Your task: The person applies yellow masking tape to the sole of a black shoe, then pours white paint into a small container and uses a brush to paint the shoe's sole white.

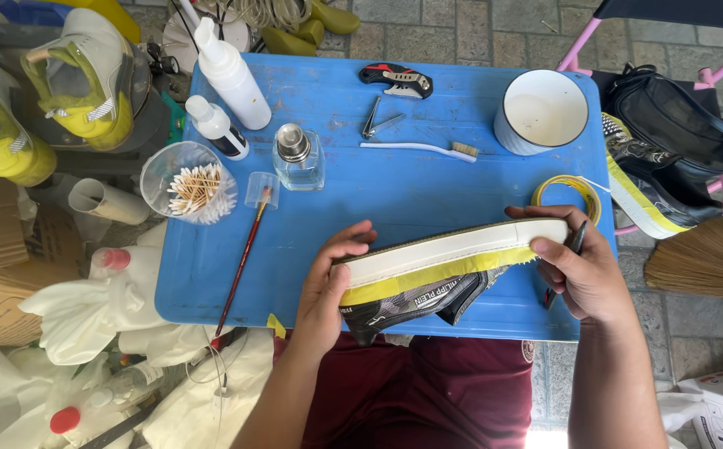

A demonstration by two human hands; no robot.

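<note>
The shoe [428,283] lies on its side between my hands, over the near edge of the blue bench [395,179], its white sole turned up and a yellow tape strip running along the sole's edge. My left hand [328,283] curls around the heel end, fingers closed on it. My right hand [582,266] grips the toe end and also pinches a dark pen-like tool [573,245]. A yellow tape roll [573,193] sits just behind my right hand, near a white cup [540,111]. A toothbrush [420,148] lies farther back.
</note>
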